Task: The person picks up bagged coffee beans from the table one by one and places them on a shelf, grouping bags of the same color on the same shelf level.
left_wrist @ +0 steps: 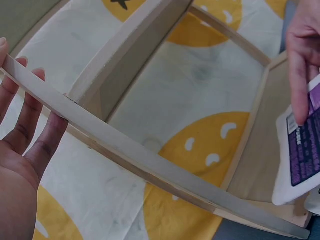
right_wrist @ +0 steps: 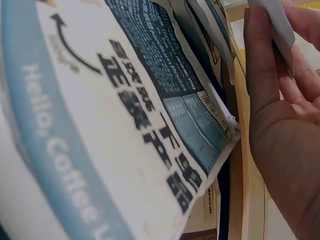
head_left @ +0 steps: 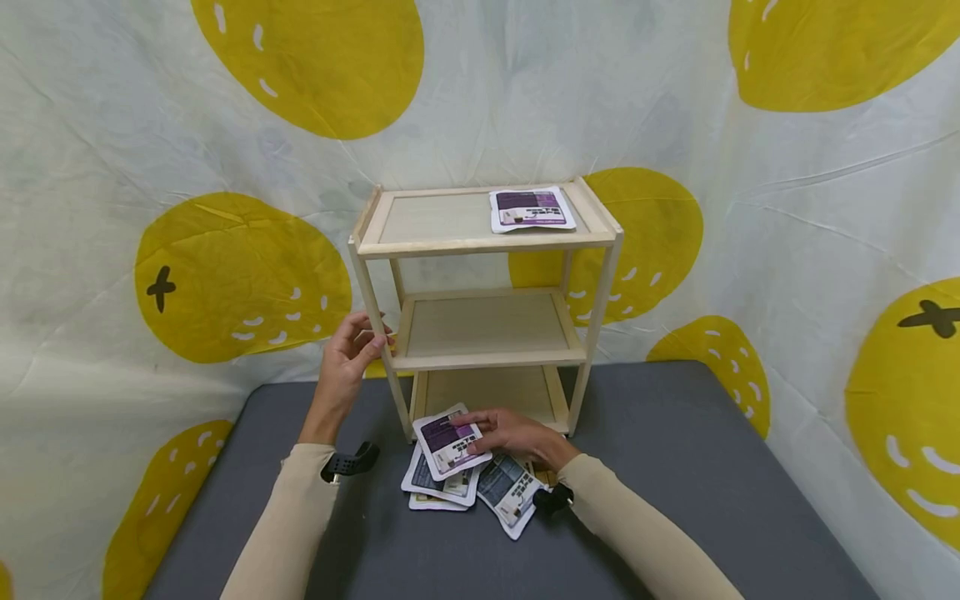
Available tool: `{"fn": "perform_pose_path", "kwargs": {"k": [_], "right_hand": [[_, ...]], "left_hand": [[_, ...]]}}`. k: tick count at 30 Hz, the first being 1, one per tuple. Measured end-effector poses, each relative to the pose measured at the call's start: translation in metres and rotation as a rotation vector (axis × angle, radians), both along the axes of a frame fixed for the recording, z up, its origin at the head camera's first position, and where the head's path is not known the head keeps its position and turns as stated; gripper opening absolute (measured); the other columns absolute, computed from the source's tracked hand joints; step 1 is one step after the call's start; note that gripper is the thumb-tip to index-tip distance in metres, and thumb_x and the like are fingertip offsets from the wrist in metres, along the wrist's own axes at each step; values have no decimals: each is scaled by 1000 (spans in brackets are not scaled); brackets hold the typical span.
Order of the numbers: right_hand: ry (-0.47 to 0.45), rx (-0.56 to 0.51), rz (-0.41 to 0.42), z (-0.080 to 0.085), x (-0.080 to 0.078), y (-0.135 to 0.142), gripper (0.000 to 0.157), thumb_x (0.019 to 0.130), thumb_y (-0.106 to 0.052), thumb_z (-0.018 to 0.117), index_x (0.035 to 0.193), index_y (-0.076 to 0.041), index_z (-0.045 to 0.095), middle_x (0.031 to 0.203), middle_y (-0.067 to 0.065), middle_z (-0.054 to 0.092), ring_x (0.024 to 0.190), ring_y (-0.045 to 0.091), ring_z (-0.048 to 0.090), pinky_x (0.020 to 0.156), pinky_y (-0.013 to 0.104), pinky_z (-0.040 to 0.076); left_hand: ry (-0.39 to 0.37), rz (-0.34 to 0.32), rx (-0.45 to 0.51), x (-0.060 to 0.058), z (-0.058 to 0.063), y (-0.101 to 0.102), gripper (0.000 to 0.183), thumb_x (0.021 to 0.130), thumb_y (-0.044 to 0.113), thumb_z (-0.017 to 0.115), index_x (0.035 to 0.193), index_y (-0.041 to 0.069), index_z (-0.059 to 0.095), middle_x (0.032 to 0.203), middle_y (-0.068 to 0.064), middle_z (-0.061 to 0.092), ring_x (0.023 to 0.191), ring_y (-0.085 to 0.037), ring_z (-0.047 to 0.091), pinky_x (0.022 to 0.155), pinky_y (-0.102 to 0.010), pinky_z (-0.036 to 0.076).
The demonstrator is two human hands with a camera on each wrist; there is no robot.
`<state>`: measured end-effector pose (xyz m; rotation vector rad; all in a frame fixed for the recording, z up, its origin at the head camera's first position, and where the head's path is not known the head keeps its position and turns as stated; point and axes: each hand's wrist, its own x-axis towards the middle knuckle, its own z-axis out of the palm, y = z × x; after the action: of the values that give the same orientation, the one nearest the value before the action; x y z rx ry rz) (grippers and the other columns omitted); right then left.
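A small three-tier wooden shelf (head_left: 487,363) stands on the grey surface. My left hand (head_left: 343,371) grips its left front post (left_wrist: 135,148) at about the middle tier, thumb in front and fingers behind. My right hand (head_left: 517,435) pinches a white-edged purple coffee pouch (head_left: 444,455), tilted in front of the bottom tier. Beneath it lie several more pouches, overlapping in a loose pile. A blue coffee pouch (head_left: 512,493) lies below the right wrist, and in the right wrist view its printing fills the left side. Another purple pouch (head_left: 531,208) rests flat on the top tier's right half.
Behind the shelf hangs a pale cloth (head_left: 465,100) printed with large yellow fruit. Raised side rails (head_left: 597,208) edge the top tier. The grey surface (head_left: 675,467) extends to both sides of the shelf. Black bands (head_left: 349,462) circle both wrists.
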<state>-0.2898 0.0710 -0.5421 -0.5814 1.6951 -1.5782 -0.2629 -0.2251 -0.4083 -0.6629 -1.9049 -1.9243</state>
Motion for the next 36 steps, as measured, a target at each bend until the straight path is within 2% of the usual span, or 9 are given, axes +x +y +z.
{"fn": "perform_pose_path", "kwargs": {"k": [6,11,13,19,23,27,33,36], "right_hand": [[78,21,-48,1,2,-2,63,87,-4,78,145,-12,56,126,15,67,107,23,68,88,33,57],[90,-13,-71,7,6,-2,65,85,-2,79,145,-9,54,127,16,67,111,24,67,90,34,57],[92,-31,-66,9,7,-1,67,85,0,78,146,-7,52,128,18,66,113,26,67,92,35,57],[139,-46,-46,17,8,4,71,85,3,77,149,-7,48,130,19,65,115,28,67,92,36,57],[173,-36,-52,22,10,7,71,85,0,79,149,-9,49,131,19,64,114,29,68,90,37,58],[196,-44,-52,29,13,8,71,83,0,80,147,-9,51,131,18,64,113,28,68,89,37,58],[211,-77,-23,42,19,10,71,81,5,80,146,-8,52,130,19,64,113,29,68,89,39,59],[238,-82,-5,51,21,13,70,82,6,79,145,-9,53,130,18,64,113,29,68,88,39,59]], "left_hand": [[3,4,-6,1,0,1,32,101,5,60,133,6,55,113,-7,63,103,-40,63,91,-34,58],[-5,5,-4,1,0,1,33,102,7,60,134,6,55,118,-30,55,103,-40,63,91,-36,59],[-7,5,-2,1,0,1,33,102,7,60,134,6,55,118,-33,53,104,-40,63,91,-36,59],[-9,3,9,1,-1,1,32,101,5,60,133,5,56,114,-14,62,104,-39,63,91,-35,59],[-7,5,6,1,-1,1,32,101,5,60,133,6,56,114,-18,61,104,-41,63,91,-35,59],[-5,6,2,1,-1,1,32,101,5,60,133,7,56,113,-12,62,104,-39,63,91,-34,58],[0,0,4,0,-1,0,32,101,3,59,133,2,54,113,-13,62,103,-37,63,91,-33,58],[-3,4,4,0,-1,0,33,101,3,59,133,1,53,112,-10,63,102,-36,64,90,-33,58]]}}
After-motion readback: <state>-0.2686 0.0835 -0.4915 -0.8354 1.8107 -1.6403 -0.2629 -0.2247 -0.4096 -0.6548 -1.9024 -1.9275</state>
